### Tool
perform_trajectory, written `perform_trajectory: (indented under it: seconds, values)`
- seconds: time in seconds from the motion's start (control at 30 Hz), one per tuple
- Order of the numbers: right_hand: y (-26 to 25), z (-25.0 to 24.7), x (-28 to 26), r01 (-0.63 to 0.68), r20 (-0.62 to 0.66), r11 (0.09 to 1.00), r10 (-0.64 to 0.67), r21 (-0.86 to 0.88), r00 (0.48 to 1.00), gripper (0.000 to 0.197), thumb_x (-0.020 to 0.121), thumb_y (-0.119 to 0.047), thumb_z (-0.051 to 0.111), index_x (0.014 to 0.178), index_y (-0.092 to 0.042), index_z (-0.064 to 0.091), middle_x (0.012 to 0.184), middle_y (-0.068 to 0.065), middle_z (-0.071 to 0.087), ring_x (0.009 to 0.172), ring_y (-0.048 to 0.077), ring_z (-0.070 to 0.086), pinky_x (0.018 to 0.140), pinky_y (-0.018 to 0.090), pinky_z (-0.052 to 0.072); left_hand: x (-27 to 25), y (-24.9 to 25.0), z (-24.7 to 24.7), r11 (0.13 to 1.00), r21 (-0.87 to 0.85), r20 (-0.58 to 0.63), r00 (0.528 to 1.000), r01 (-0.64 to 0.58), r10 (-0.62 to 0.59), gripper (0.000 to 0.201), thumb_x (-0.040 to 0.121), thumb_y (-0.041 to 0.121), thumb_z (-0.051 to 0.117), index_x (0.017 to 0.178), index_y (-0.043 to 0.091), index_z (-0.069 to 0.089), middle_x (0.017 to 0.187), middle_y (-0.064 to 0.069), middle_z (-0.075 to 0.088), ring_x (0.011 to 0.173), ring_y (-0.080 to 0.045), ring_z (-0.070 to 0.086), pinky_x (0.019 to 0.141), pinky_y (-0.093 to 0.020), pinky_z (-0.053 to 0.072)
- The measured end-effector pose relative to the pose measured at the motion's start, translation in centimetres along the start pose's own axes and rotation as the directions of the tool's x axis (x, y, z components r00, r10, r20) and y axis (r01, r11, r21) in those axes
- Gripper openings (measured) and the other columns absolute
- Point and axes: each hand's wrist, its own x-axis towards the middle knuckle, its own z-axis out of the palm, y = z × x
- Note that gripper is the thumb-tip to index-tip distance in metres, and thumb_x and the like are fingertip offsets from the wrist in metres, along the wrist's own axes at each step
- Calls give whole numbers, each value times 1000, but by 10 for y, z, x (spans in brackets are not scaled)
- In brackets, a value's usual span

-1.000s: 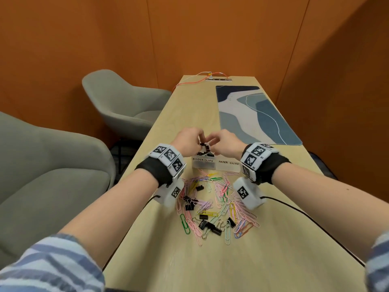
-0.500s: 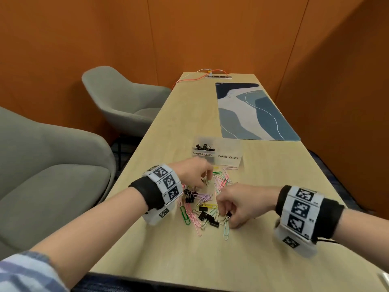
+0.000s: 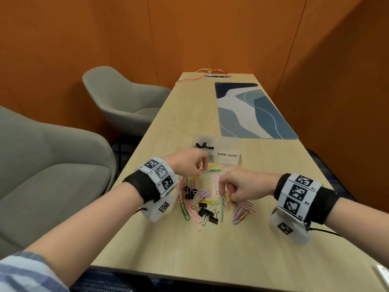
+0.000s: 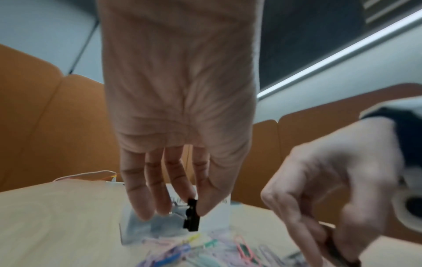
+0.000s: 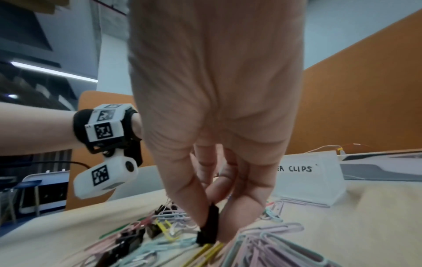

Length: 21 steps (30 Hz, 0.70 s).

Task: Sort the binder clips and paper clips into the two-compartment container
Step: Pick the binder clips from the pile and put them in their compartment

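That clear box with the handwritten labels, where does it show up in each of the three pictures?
Head view: the two-compartment container stands centre frame, just beyond the clip pile.
Left wrist view: the container is a blurred pale box low in the middle, behind the left hand's fingertips.
Right wrist view: it stands at the right.
Shared landmark: the orange cable at the table's far end.

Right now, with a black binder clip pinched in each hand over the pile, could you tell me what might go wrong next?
1. The right hand pinches its binder clip amid tangled paper clips; a yellow one right below it might snag and ride along.
2. The left hand holds its black clip only at the fingertips; it could slip before reaching the container.
3. The compartments adjoin, so a careless drop might land under PAPER CLIPS.
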Motion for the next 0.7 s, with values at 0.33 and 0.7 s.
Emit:
perform_trajectory:
  seconds: [0.33,0.7]
  values:
    - [-34,8,5,91,-50,996,-91,-5,995,33,85,-2,44,94,-16,73,84,-2,57,78,6,50,68,16,37,-36,-17,2,975,-165,98,986,146,-132,13,81,8,56,88,8,67,84,-8,62,55,-15,61,51,-21,51]
    - [-49,38,11,24,-106,981,-45,-191,993,36,77,-34,68,88,0,66,96,9,48,88,29,53,74,35,46,-40,-11,24,993,48,-48,993,109,-107,29,78,35,70,84,7,74,93,-10,63,78,-15,48,67,-22,37]
